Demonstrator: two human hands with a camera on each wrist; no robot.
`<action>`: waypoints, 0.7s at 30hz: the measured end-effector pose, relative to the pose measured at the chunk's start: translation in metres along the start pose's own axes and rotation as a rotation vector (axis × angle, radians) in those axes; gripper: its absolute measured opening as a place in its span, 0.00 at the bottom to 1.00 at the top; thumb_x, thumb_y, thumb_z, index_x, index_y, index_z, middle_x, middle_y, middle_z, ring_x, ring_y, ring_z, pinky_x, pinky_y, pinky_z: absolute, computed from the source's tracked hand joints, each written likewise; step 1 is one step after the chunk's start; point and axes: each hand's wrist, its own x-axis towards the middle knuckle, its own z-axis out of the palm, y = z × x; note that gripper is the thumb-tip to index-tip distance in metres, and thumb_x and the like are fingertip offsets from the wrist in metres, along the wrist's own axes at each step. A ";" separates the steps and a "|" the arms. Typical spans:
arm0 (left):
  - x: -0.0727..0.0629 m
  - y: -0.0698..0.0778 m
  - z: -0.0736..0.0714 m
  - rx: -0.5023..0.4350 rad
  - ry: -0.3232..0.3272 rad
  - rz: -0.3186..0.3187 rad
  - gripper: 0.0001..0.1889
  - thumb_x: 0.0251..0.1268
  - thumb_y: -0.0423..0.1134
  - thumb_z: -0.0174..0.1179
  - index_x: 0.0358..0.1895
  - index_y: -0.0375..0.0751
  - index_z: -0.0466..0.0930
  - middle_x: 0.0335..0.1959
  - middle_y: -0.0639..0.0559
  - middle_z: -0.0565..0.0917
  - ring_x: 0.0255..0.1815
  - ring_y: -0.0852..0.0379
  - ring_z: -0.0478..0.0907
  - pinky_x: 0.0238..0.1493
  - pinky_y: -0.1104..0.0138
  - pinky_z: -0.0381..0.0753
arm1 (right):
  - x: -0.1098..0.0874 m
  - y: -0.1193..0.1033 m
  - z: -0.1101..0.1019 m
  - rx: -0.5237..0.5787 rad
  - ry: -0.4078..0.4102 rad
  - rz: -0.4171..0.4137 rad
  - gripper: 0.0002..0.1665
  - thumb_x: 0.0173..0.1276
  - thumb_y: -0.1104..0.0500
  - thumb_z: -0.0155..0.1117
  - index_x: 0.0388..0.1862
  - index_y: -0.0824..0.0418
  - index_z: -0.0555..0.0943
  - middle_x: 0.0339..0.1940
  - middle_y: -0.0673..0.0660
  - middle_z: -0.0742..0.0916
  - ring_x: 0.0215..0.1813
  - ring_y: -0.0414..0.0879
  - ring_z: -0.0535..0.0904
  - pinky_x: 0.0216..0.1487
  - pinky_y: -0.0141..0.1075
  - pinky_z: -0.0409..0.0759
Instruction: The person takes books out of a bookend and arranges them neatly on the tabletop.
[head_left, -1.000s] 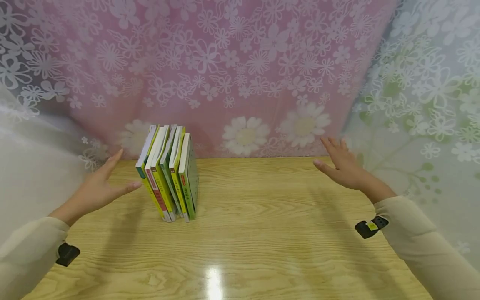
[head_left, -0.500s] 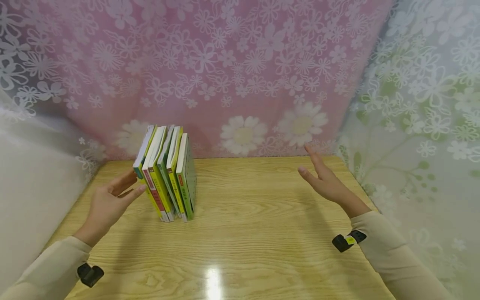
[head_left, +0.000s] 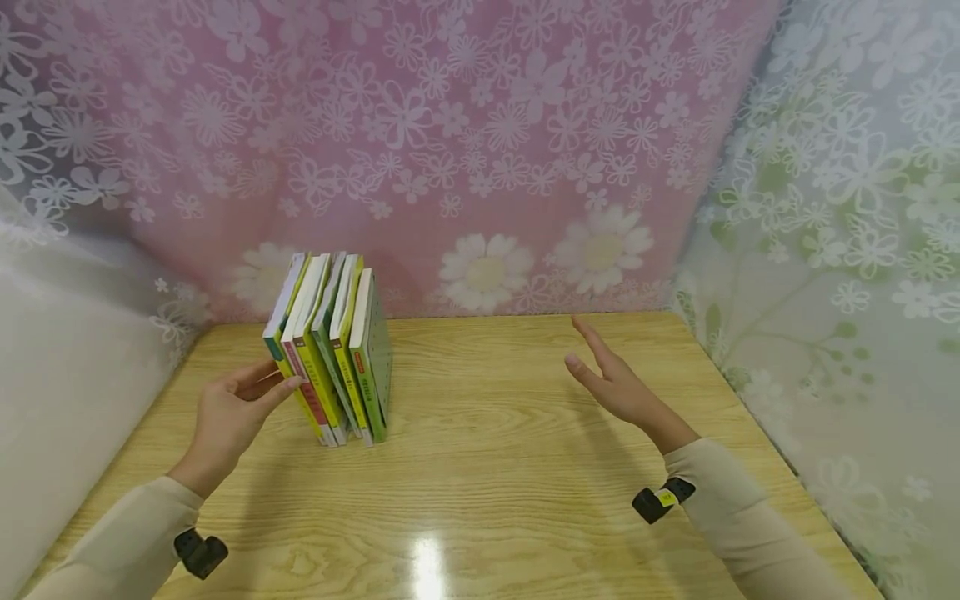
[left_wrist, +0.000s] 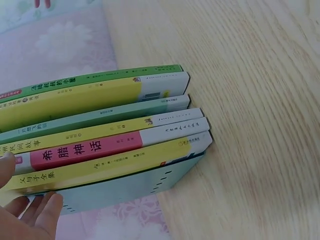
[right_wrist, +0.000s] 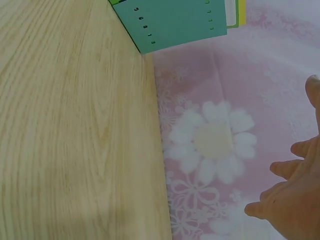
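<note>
Several books stand upright in a leaning row on the table, spines toward me, left of centre in the head view. My left hand (head_left: 225, 421) is at the row's left end. Its fingers (left_wrist: 49, 212) lie against the pale blue-green cover of the outermost yellow-spined book (left_wrist: 110, 167), and its thumb reaches in front of the spines, near a red-spined book (left_wrist: 85, 150). At the row's other end stands a green book (head_left: 372, 367) with a dotted cover. My right hand (head_left: 622, 392) is held over the table on the right, fingers extended, holding nothing and apart from the books.
The wood-grain table (head_left: 480, 492) runs back to a pink flowered curtain (head_left: 420, 167). White flowered cloth (head_left: 840, 292) hangs along the right side, and pale cloth (head_left: 67, 350) along the left. Black wrist devices (head_left: 201, 552) sit on both sleeves.
My left hand has moved right from beside the row to touch its left end. My right hand has moved left and nearer to me. The books have stayed in place.
</note>
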 end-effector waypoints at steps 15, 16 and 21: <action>0.005 -0.015 0.008 0.017 0.118 -0.056 0.29 0.61 0.50 0.65 0.61 0.35 0.75 0.54 0.52 0.81 0.38 0.83 0.74 0.38 0.84 0.76 | -0.007 0.008 0.025 0.103 -0.017 -0.012 0.36 0.80 0.51 0.41 0.79 0.49 0.40 0.79 0.59 0.49 0.78 0.62 0.39 0.68 0.69 0.47; 0.004 -0.017 0.009 0.009 0.129 -0.052 0.28 0.61 0.49 0.65 0.60 0.35 0.76 0.51 0.57 0.82 0.38 0.83 0.75 0.38 0.84 0.76 | -0.007 0.008 0.027 0.113 -0.022 -0.011 0.36 0.80 0.51 0.40 0.79 0.49 0.40 0.79 0.59 0.49 0.78 0.62 0.39 0.68 0.69 0.47; 0.001 -0.028 0.015 -0.038 0.166 -0.035 0.24 0.61 0.45 0.66 0.55 0.32 0.80 0.40 0.72 0.81 0.36 0.81 0.77 0.36 0.82 0.78 | -0.009 0.008 0.032 0.150 -0.039 -0.011 0.36 0.81 0.51 0.39 0.79 0.52 0.39 0.79 0.61 0.49 0.77 0.64 0.40 0.67 0.69 0.50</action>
